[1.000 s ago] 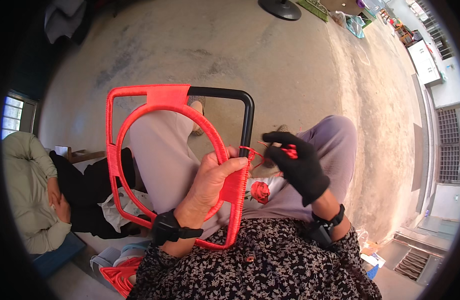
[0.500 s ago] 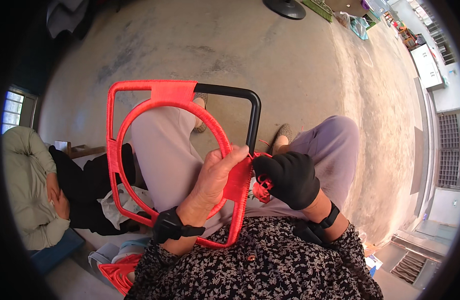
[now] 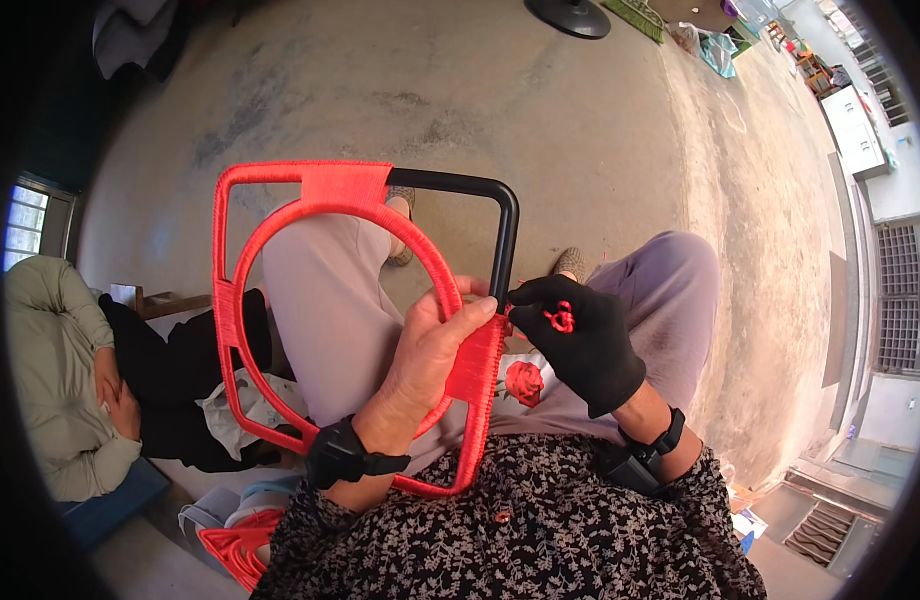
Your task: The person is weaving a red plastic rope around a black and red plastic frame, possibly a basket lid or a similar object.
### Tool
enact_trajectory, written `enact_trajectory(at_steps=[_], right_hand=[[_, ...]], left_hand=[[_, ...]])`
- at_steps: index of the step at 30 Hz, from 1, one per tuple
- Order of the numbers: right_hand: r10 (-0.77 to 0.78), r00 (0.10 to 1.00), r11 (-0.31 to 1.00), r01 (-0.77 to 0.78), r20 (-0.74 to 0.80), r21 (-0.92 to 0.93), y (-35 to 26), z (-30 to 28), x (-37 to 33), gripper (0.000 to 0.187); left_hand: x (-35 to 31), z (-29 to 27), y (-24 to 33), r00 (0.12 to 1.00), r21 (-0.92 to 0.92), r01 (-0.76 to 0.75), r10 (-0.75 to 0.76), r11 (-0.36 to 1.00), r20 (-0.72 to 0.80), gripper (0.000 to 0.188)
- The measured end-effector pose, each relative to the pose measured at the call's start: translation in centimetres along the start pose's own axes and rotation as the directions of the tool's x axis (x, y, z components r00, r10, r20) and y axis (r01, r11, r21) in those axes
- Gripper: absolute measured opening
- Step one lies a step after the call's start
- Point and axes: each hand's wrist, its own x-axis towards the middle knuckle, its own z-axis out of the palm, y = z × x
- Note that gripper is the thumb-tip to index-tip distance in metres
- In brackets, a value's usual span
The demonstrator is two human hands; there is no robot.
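A rectangular frame with a ring inside it (image 3: 223, 225) rests over my lap, mostly wrapped in red cord. Its upper right corner (image 3: 508, 200) is bare black tube. My left hand (image 3: 435, 345) is closed on the frame's right side, the thumb pressed where the red wrapping ends. Close by, my right hand (image 3: 580, 345), in a black glove, pinches red cord (image 3: 558, 317) beside the bare tube; a small bundle of it shows between the fingers. Below that hand, a red rose pattern (image 3: 525, 383) shows on something white between my legs.
At the left a person in a pale green top (image 3: 55, 370) sits with hands together. A heap of red cord (image 3: 242, 550) lies at my lower left, near a white bag (image 3: 242, 415). A round black base (image 3: 570, 15) and a green broom head (image 3: 637, 18) are far ahead.
My right hand has turned and opened its grip posture slightly, its fingertips still at the tube. The cord bundle now shows between its fingers, and the rose pattern below is uncovered.
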Motion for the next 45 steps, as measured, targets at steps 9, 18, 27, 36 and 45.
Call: enact_trajectory(at_steps=[9,18,27,36,45], right_hand=[[0.122,0.986,0.992,-0.126,0.111,0.025,0.6,0.1,0.5,0.017],[0.324,0.933,0.895,-0.355,0.156,0.27,0.8,-0.8,1.1,0.017],[0.322,0.847,0.868,-0.443,0.423,0.225,-0.1,-1.4,2.1,0.021],[0.362,0.765,0.788,-0.557,0.533,0.263,1.5,-1.7,2.9,0.019],[-0.164,0.931,0.942,0.05,-0.325,-0.333,3.3,-0.3,3.7,0.023]], left_hand=[[0.2,-0.7,-0.4,0.999,-0.05,-0.014,0.015,0.999,0.03,0.018],[0.1,-0.9,0.1,0.992,-0.018,0.118,-0.117,0.993,0.04,0.016],[0.3,-0.7,-0.2,0.995,0.028,0.1,-0.099,0.995,-0.019,0.019],[0.1,-0.4,-0.1,0.996,0.003,0.086,-0.086,0.996,0.001,0.014],[0.0,-0.5,0.0,0.994,0.019,0.102,-0.103,0.995,0.03,0.013]])
